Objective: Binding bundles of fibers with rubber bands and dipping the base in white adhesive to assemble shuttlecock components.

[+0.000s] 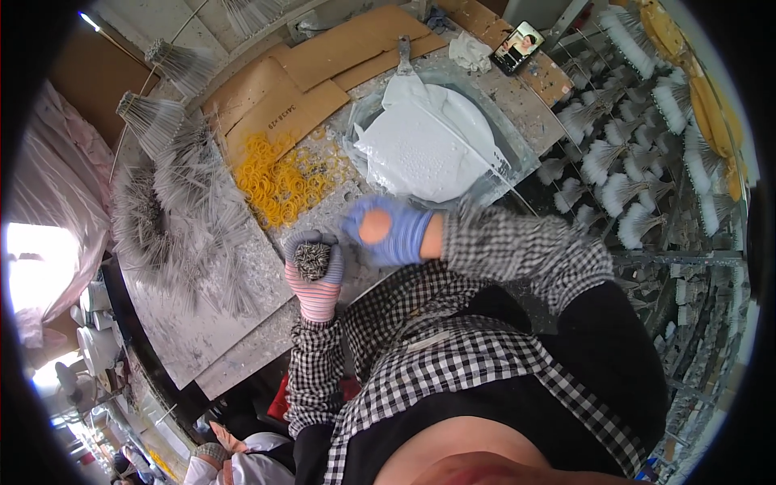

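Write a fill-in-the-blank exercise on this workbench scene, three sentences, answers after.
1. The left hand grips a bundle of thin metal rods, seen end-on, in a ____-striped glove.
2. The loose rubber bands heaped on the bench are ____.
3. The clear basin behind the right hand holds a thick ____ paste.

Missing words: pink; yellow; white
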The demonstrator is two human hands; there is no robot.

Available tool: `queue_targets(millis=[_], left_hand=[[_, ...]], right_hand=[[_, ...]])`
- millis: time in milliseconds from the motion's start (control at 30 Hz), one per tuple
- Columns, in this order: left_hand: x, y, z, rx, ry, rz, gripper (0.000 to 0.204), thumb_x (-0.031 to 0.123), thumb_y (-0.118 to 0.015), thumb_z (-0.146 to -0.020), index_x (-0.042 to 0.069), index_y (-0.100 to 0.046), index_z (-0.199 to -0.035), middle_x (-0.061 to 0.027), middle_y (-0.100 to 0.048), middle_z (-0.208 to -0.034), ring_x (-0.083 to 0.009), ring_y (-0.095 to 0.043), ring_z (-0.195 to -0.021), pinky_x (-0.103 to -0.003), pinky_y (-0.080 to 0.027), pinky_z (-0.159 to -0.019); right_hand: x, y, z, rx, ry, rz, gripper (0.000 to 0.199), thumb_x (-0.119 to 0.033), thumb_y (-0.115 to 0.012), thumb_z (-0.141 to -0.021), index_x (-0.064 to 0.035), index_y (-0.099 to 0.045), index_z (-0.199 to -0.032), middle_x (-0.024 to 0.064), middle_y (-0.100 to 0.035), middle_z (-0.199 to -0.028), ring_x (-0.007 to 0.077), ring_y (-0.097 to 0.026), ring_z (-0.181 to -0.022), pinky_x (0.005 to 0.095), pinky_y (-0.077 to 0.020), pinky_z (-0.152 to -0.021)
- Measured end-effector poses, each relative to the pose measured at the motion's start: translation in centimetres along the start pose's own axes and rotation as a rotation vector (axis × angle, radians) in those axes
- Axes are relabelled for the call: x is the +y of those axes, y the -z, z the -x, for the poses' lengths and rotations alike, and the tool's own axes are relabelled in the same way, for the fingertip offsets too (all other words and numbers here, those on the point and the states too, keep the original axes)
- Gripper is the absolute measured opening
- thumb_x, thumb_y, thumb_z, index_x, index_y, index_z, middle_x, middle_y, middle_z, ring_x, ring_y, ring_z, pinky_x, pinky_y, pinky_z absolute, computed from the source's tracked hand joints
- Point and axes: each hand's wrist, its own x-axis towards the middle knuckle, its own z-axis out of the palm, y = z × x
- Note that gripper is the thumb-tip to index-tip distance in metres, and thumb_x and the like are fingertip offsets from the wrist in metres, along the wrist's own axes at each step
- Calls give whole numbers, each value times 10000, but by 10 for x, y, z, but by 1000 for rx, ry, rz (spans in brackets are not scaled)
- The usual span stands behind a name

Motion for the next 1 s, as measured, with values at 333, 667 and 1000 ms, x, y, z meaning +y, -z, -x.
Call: queue_targets(millis=[333,667,1000], left_hand=[[-59,9,14,-127,-379,-655,443,11,-713,-862,34,-544,-1271,-127,-661,-1182,-241,-626,-1089,-365,-461,-995],[-97,61,74,-228,-325,-1016,318,50,-685,-900,40,-554,-1189,-142,-619,-1206,-282,-558,-1202,-421,-375,-1114],[-46,55,54,-162,-235,-669,330,56,-675,-912,40,-548,-1216,-155,-577,-1291,-291,-521,-1257,-431,-371,-1117]], right_hand=[[-85,9,-52,191,477,-242,757,-720,-609,-815,-129,-642,-1286,172,-623,-1281,352,-553,-1250,494,-361,-1119],[-80,-13,-64,195,430,-267,626,-699,-630,-821,-172,-705,-1151,122,-688,-922,319,-655,-930,497,-541,-799],[-123,87,-34,485,1274,-385,664,-713,-592,-831,-131,-694,-1133,105,-676,-1010,316,-603,-1059,449,-428,-998]])
